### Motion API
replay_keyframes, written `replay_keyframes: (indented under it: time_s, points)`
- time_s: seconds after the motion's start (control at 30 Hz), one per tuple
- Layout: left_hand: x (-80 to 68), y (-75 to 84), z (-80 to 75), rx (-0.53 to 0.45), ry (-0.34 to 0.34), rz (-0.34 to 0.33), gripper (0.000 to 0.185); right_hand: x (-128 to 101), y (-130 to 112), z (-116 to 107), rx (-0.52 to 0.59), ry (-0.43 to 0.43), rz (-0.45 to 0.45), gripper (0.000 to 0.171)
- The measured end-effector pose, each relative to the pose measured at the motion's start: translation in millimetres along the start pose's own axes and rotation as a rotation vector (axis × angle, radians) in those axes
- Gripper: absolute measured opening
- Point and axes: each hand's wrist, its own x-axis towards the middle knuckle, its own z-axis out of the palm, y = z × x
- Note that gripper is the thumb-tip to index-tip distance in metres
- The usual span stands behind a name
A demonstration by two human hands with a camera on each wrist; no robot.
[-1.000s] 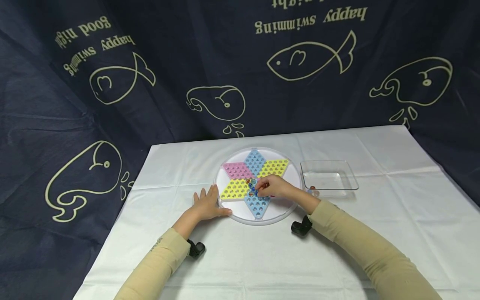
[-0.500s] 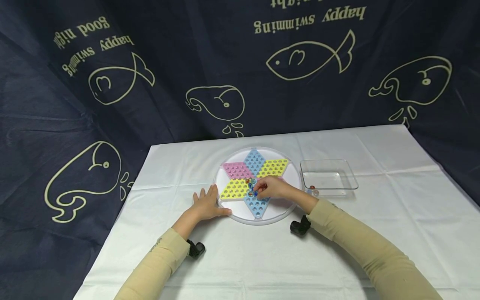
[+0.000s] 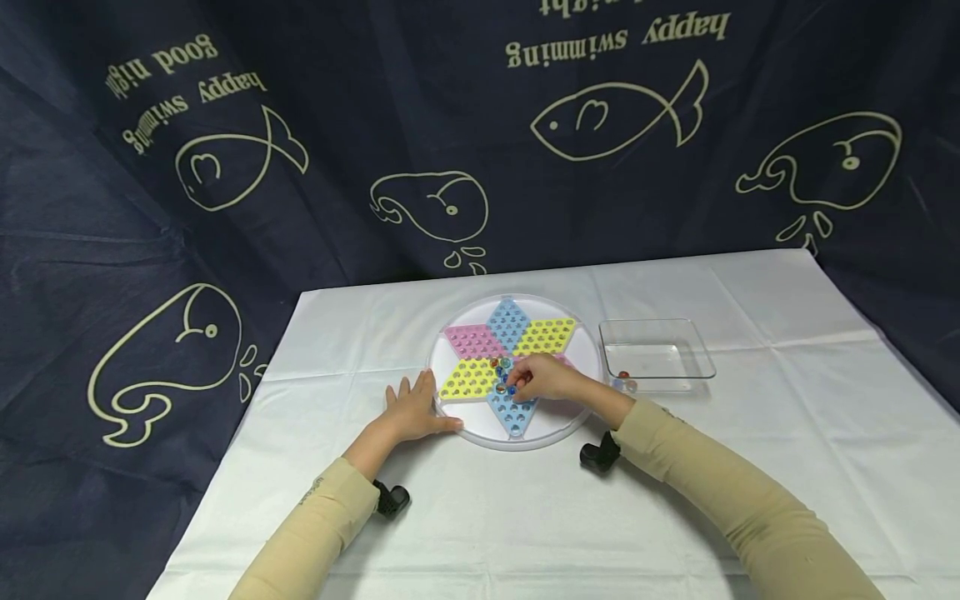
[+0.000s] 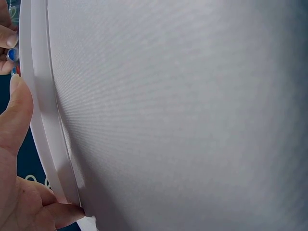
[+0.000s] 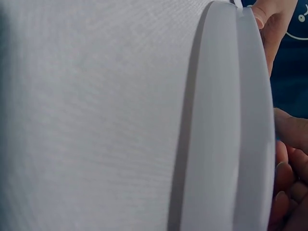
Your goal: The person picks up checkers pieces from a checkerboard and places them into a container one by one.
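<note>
The right hand (image 3: 551, 379) hovered over the middle of the Chinese checkers board (image 3: 514, 369), fingers curled, pinching a blue marble (image 3: 512, 389) at its fingertips among the cluster of marbles (image 3: 501, 367). The left hand (image 3: 412, 410) lay flat and relaxed against the board's near-left rim, farther from the marble. A clear tray (image 3: 657, 353) sat just beyond the right wrist.

Both arms are reaching forward from the lower edge of the head view, clad in beige sleeves, each with a black device strapped under the wrist. The left hand (image 3: 411, 411) is lying palm down, its fingers spread and straight, thumb extending to the right. The right hand (image 3: 546, 379) is sitting further forward, its fingers (image 3: 522, 377) curling inward and pinching at their tips. The forearms are angling toward each other.
</note>
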Motion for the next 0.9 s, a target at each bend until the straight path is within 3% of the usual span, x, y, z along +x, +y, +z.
replay_keyframes:
  time_s: [0.37, 0.9]
  points:
    - [-0.6, -0.4, -0.1, -0.001, -0.005, -0.003, 0.106, 0, 2, -7, 0.066, -0.019, 0.057, 0.019]
    - [0.6, 0.5, -0.5, 0.004, -0.003, -0.006, 0.107, -3, 1, -21, 0.157, 0.009, 0.061, 0.023]
